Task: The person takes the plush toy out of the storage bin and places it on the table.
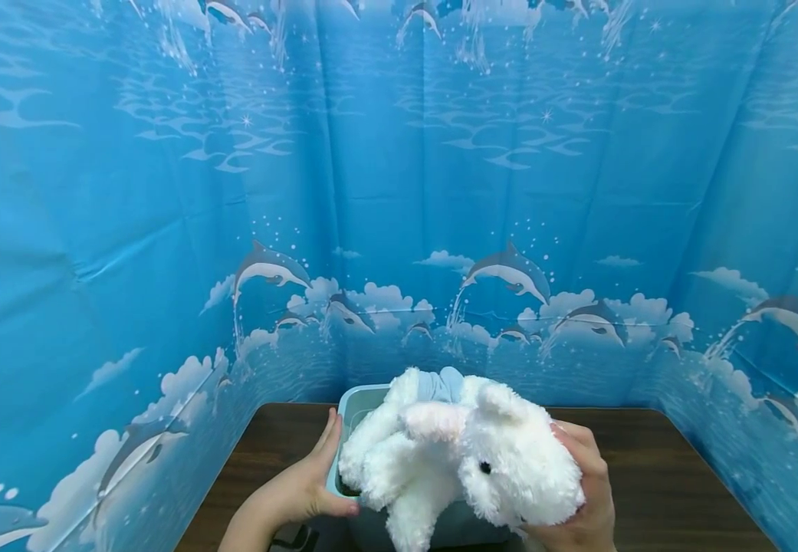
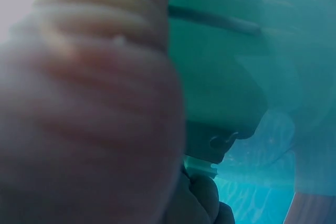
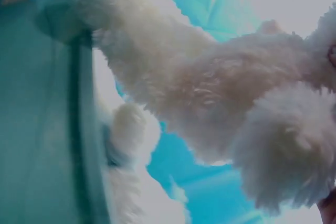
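Observation:
A fluffy white plush animal (image 1: 523, 460) with a black eye leans over the front of a pale blue-green plastic bin (image 1: 364, 396). My right hand (image 1: 588, 483) grips its head from the right, fingers pressed into the fur. Light blue cloth (image 1: 440, 385) shows among the white fur at the back. My left hand (image 1: 316, 475) rests against the bin's left front corner, fingers straight along the side and thumb across the front. In the right wrist view, plush legs (image 3: 136, 51) hang beside the bin wall (image 3: 37, 114). Fur hides most of the bin's inside.
The bin stands on a dark brown wood-look table (image 1: 661, 475). A blue curtain (image 1: 399, 192) printed with dolphins and clouds surrounds the table at the back and both sides. Something black (image 1: 295, 540) lies below my left wrist near the front.

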`<control>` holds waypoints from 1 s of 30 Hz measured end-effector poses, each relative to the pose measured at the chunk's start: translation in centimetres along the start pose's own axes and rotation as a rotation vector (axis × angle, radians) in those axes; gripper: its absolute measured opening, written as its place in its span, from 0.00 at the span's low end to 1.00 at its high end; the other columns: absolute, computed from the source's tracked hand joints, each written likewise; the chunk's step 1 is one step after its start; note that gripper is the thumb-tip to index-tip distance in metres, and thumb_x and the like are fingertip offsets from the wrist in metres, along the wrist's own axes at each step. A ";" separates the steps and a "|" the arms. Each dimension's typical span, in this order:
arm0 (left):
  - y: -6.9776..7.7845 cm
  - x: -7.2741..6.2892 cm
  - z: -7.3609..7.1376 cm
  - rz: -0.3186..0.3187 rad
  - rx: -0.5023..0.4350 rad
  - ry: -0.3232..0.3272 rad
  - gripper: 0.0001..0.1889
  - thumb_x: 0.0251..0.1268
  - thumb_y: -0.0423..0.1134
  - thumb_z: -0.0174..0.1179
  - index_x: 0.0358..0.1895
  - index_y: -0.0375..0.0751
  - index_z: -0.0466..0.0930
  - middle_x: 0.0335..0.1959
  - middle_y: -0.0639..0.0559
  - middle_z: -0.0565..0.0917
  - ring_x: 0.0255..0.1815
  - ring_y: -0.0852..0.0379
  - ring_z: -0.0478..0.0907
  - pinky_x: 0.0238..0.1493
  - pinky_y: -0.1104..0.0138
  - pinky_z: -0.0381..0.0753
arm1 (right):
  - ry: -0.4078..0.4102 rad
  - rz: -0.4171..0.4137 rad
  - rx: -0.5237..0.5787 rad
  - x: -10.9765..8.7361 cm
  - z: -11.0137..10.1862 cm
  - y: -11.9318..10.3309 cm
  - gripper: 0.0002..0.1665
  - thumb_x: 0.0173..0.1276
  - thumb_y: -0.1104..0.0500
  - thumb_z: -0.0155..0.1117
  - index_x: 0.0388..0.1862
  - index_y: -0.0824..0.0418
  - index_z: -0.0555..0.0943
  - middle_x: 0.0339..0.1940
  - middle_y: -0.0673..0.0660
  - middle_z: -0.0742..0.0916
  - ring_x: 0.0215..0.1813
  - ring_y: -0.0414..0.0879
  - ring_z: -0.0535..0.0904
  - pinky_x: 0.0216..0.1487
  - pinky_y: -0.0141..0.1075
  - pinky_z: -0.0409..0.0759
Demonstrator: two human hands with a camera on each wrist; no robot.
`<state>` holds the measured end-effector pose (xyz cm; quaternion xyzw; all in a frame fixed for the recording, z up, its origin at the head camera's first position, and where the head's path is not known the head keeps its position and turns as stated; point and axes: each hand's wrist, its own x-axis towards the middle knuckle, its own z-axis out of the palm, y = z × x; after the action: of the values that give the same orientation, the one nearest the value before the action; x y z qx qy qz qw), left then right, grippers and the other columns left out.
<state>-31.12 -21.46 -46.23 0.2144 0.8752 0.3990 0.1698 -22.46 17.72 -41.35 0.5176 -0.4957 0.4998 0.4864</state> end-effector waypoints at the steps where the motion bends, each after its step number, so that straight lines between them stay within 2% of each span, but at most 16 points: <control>1: 0.0 0.0 0.0 0.004 0.004 0.002 0.79 0.60 0.70 0.76 0.88 0.51 0.14 0.88 0.45 0.13 0.91 0.28 0.28 0.82 0.27 0.55 | -0.003 -0.010 0.006 0.3 -0.4 -0.2 0.47 0.67 0.60 0.83 0.70 0.85 0.66 0.73 0.67 0.79 0.74 0.50 0.77 0.78 0.32 0.73; 4: 0.0 0.0 0.0 0.025 0.006 -0.003 0.78 0.61 0.70 0.75 0.88 0.50 0.14 0.88 0.44 0.13 0.90 0.27 0.27 0.82 0.27 0.53 | -0.006 -0.015 -0.005 0.9 -1.6 -0.7 0.46 0.67 0.59 0.83 0.70 0.85 0.67 0.75 0.66 0.79 0.76 0.51 0.76 0.77 0.31 0.74; 8: -0.1 0.2 0.1 0.049 0.000 -0.011 0.78 0.61 0.71 0.75 0.87 0.50 0.13 0.88 0.43 0.13 0.90 0.27 0.26 0.82 0.27 0.52 | 0.051 0.032 -0.054 1.3 -3.2 -1.5 0.49 0.64 0.59 0.86 0.68 0.85 0.67 0.74 0.64 0.81 0.73 0.49 0.78 0.75 0.29 0.74; 11: -0.4 0.3 0.1 0.043 -0.001 -0.009 0.78 0.61 0.70 0.75 0.87 0.51 0.14 0.88 0.44 0.13 0.91 0.28 0.26 0.82 0.27 0.52 | 0.093 0.082 -0.094 1.6 -4.2 -2.1 0.51 0.62 0.57 0.88 0.68 0.85 0.67 0.73 0.61 0.82 0.71 0.47 0.79 0.75 0.28 0.74; 17: -0.8 0.1 0.0 0.037 0.006 -0.006 0.77 0.62 0.72 0.73 0.87 0.50 0.13 0.88 0.43 0.13 0.90 0.29 0.24 0.82 0.27 0.51 | 0.154 0.119 -0.140 2.6 -5.6 -2.5 0.52 0.58 0.58 0.90 0.67 0.85 0.67 0.72 0.61 0.83 0.70 0.47 0.80 0.73 0.28 0.75; 20: -0.9 0.1 0.0 0.041 0.008 -0.005 0.77 0.62 0.73 0.72 0.87 0.50 0.13 0.88 0.43 0.13 0.90 0.29 0.24 0.82 0.27 0.51 | 0.225 0.156 -0.220 2.9 -6.4 -2.8 0.54 0.55 0.58 0.92 0.67 0.85 0.67 0.71 0.61 0.84 0.70 0.48 0.80 0.71 0.29 0.76; 22: -1.0 0.1 0.0 0.041 0.006 -0.010 0.77 0.63 0.72 0.72 0.87 0.50 0.13 0.88 0.43 0.12 0.90 0.28 0.25 0.82 0.26 0.51 | 0.258 0.190 -0.320 3.0 -6.9 -3.0 0.56 0.57 0.54 0.91 0.67 0.86 0.66 0.71 0.59 0.84 0.70 0.46 0.80 0.71 0.28 0.76; 25: -1.1 0.3 -0.1 0.032 -0.001 -0.021 0.76 0.63 0.73 0.71 0.87 0.52 0.12 0.88 0.45 0.12 0.90 0.29 0.24 0.82 0.26 0.51 | 0.290 0.213 -0.406 3.2 -7.9 -2.9 0.57 0.57 0.54 0.91 0.67 0.86 0.66 0.72 0.60 0.83 0.71 0.47 0.80 0.72 0.29 0.77; 30: -1.3 0.4 0.2 0.026 -0.012 -0.029 0.77 0.63 0.73 0.71 0.87 0.53 0.12 0.88 0.45 0.12 0.90 0.29 0.23 0.82 0.26 0.51 | 0.327 0.281 -0.469 3.0 -10.0 -2.9 0.54 0.60 0.60 0.88 0.72 0.83 0.64 0.76 0.65 0.79 0.74 0.51 0.77 0.77 0.32 0.75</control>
<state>-31.70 -21.92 -47.38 0.2303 0.8674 0.4035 0.1785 -19.91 27.70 -38.12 0.2305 -0.5794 0.5109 0.5918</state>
